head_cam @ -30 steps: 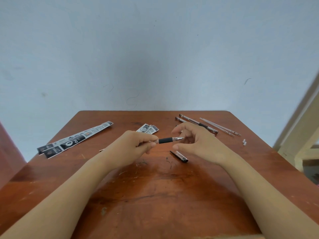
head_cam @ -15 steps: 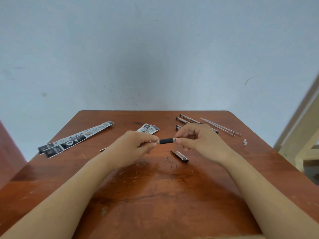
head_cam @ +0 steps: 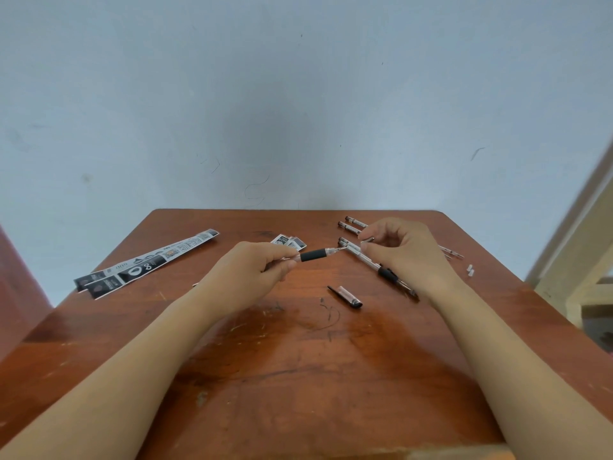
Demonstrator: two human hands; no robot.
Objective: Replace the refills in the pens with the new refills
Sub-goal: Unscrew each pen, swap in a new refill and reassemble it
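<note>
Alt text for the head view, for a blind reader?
The left hand grips a black-gripped pen; the right hand pinches a small silvery piece near its end. A pen cap, other pens and printed wrappers lie on the wooden table.

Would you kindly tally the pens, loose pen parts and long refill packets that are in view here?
Pens: 4 (one pen in the left hand, three lying on the table)
Pen cap: 1
Metal tip: 1 (pinched by the right hand)
Long refill packets: 2
Total: 8
</note>
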